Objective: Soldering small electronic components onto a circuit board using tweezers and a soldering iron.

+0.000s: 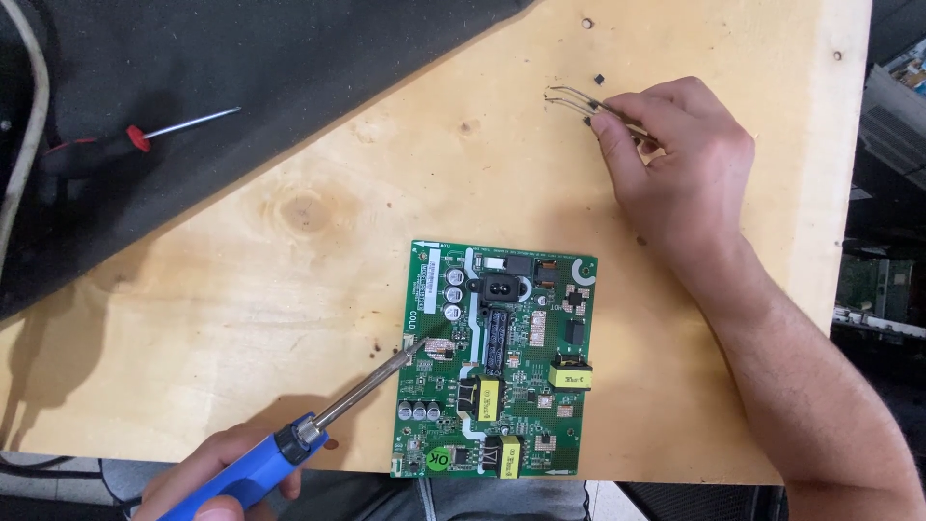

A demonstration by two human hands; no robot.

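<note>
Two hands are at work on the pale wooden table point(289, 318), and from my seat I can read both clearly. My left hand point(217, 478), low at the near edge, is wrapped around the blue handle of a soldering iron point(289, 444); its metal shaft runs up and to the right, and the tip touches the left edge of the green circuit board point(497, 362). That board lies flat near the table's front edge, studded with yellow-taped transformers, small grey capacitors and a black socket.

My right hand point(675, 169) rests farther back on the table, well apart from the board, pinching a pair of metal tweezers point(588, 104) whose points aim left, lying low over the wood. I cannot tell whether anything sits between the tips. A tiny black component point(599, 78) lies on the wood just beyond them.

At the far left, a dark mat point(241, 58) covers the table corner, and a red-and-black screwdriver point(135, 140) lies on it. Nothing like a tray or bin shows; loose parts sit straight on the wood.
</note>
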